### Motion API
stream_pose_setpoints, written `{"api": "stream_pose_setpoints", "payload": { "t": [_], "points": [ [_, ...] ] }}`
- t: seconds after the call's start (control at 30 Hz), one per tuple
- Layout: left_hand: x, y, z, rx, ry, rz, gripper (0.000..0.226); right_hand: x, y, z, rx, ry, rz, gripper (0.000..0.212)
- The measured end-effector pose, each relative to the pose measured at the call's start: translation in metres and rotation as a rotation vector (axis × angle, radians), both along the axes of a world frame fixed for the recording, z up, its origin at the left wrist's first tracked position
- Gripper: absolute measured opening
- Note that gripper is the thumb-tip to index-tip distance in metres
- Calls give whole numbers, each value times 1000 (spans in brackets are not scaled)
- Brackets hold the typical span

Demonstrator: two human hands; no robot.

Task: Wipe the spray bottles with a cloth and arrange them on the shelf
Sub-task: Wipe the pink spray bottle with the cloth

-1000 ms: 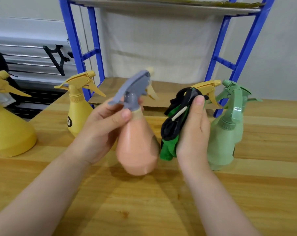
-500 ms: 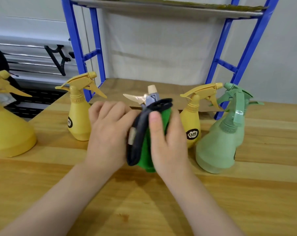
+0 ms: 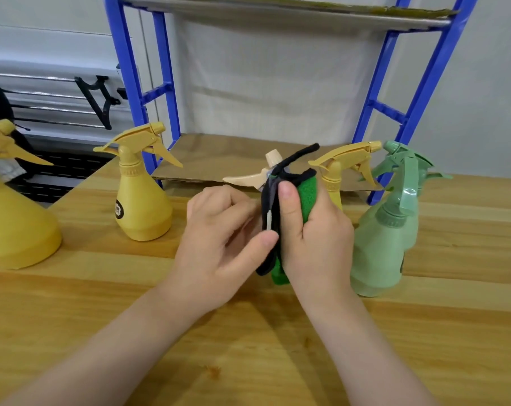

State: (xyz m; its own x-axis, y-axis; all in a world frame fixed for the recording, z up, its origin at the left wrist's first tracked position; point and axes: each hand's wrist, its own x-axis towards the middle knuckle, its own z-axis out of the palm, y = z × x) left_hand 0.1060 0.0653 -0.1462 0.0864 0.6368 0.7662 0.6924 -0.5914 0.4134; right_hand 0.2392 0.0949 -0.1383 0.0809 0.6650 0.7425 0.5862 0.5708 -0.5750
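Head view, single entry. We record our left hand [image 3: 219, 244] and right hand [image 3: 312, 235] brought together above the pale wooden plank tabletop [image 3: 277, 347], with one spray bottle held between them. Of this bottle we can see only the cream plastic trigger and nozzle [image 3: 254, 178] standing out above the hands; its body is hidden behind palms and cloth, so we cannot tell its colour. The green cloth with black edging [image 3: 302, 197] is wrapped over the right side of the bottle, and our right hand is clenched around that cloth, thumb lying up along its black edge and a small white tag. Our left hand curls round the bottle from the other side, thumb tip touching the dark edge of the cloth low down. The item therefore sits between the two grips, held above the table, trigger pointing left. Standing on the tabletop: a small yellow plastic spray bottle with a dark round label [image 3: 141, 200] to the left of the hands; a large yellow spray bottle with a wide conical base [image 3: 13, 224] at the far left edge; a second small yellow spray bottle [image 3: 343, 171] partly hidden behind the right hand; two pale green spray bottles [image 3: 386, 238] just beside the right hand, one behind the other. Behind these stands the blue metal shelf frame [image 3: 160, 92], its lower level lined with brown cardboard [image 3: 233, 156].
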Motion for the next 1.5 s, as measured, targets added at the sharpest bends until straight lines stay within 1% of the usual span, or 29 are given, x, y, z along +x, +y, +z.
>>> {"api": "stream_pose_setpoints", "payload": {
  "t": [0.07, 0.1, 0.17, 0.23, 0.3, 0.4, 0.47, 0.57, 0.6, 0.67, 0.73, 0.8, 0.87, 0.93, 1.03, 1.1, 1.17, 1.2, 1.27, 1.3, 1.4, 1.47, 1.5],
  "points": [
    [1, 1, -3, -3, 17, 40, 51, 0, 0, 0, 2, 28, 12, 52],
    [0, 2, -3, 2, 15, 54, 53, 0, 0, -1, -10, 48, 42, 51],
    [-2, 3, -3, 18, 8, 74, 47, -3, 1, -3, -58, 95, 151, 48],
    [-7, 5, -1, 37, -17, 90, 40, -7, 1, -3, -149, 178, 314, 41],
    [-13, 7, 1, 49, -91, 94, 40, -11, -1, -3, -278, 318, 483, 35],
    [-16, 7, 0, 58, -204, 41, 46, -11, -6, 3, -462, 547, 664, 26],
    [-15, 8, -3, 51, -263, -14, 44, -11, -9, 8, -564, 719, 764, 31],
    [-12, 9, -4, 34, -335, -43, 26, -10, -12, 15, -674, 954, 890, 45],
    [-12, 9, -3, 25, -338, -40, 20, -10, -12, 16, -693, 1002, 920, 44],
    [-13, 10, -2, 22, -296, 8, 17, -9, -10, 17, -719, 1040, 951, 33],
    [-15, 12, 0, 32, -235, 95, 24, -9, -9, 16, -730, 1033, 960, 23],
    [-16, 14, 1, 33, -196, 167, 31, -8, -8, 16, -739, 1007, 931, 23],
    [-15, 13, 2, 10, -195, 190, 28, -8, -7, 15, -744, 960, 884, 26],
    [-13, 12, 0, -46, -241, 169, 22, -7, -4, 10, -681, 827, 754, 23],
    [-13, 13, 0, -135, -376, 120, 14, -6, -4, 6, -473, 599, 541, 15],
    [-16, 14, 3, -182, -517, 66, 11, -6, -4, 7, -375, 572, 500, 13],
    [-18, 14, 7, -229, -701, -21, 12, -4, -1, 5, -335, 557, 497, 14],
    [-18, 13, 9, -249, -776, -69, 12, -3, 0, 4, -321, 518, 505, 13],
    [-15, 11, 11, -276, -863, -159, 15, -4, 0, 1, -294, 425, 569, 10],
    [-13, 11, 12, -291, -873, -200, 16, -5, -2, -1, -285, 400, 617, 12],
    [-7, 8, 10, -332, -840, -297, 17, -7, -3, -6, -262, 350, 709, 32],
    [-5, 7, 6, -357, -819, -336, 16, -8, -3, -6, -313, 383, 710, 40],
    [-4, 7, 4, -365, -807, -352, 18, -8, -3, -5, -345, 426, 682, 39]
  ]
}}
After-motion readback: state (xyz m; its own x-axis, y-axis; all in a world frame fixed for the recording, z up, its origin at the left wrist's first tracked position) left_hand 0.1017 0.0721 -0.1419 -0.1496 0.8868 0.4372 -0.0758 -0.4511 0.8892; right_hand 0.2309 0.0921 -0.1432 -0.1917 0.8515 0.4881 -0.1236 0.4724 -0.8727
